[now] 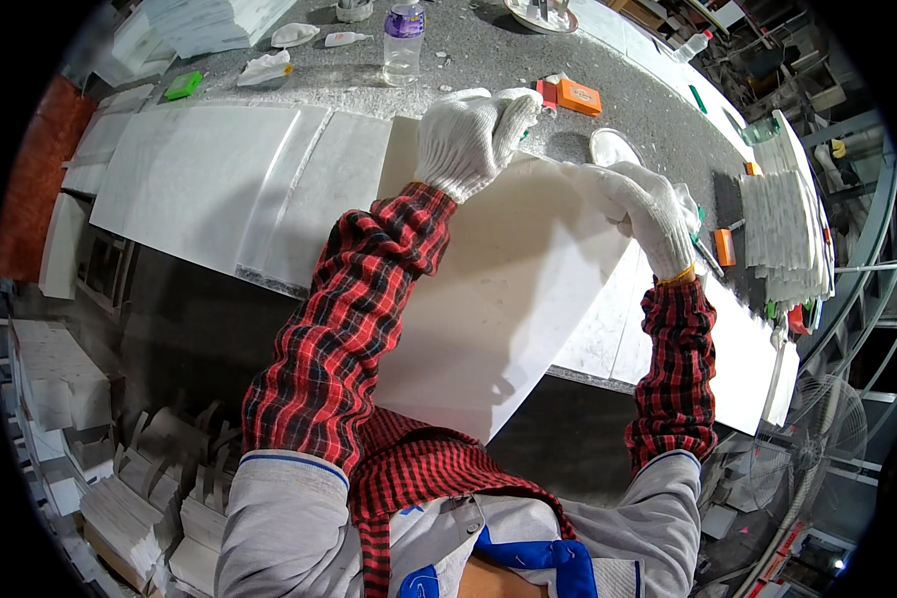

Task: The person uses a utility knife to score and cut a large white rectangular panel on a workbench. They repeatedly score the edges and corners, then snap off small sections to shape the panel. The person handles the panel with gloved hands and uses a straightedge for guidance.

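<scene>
Both my hands wear white knitted gloves below red-and-black plaid sleeves. A large smooth white panel [468, 299] lies at a slant between my arms, its near end reaching past the table's front edge toward my body. My left hand [473, 142] is closed at the panel's far edge, with a bit of green by its fingertips; the grip is partly hidden. At the far right corner, my right hand [643, 204] has its fingers bent over the panel. Another bit of green shows beside that glove. A round white lid or dish [614, 148] sits just beyond.
Pale marble-like slabs [194, 174] line the table's front edge. Behind them stand a purple-labelled bottle [403, 45], an orange box [578, 97] and a green block [182, 86]. Stacked tiles [787, 234] rise at right, near a fan [822, 429]. More tile stacks [130, 518] stand lower left.
</scene>
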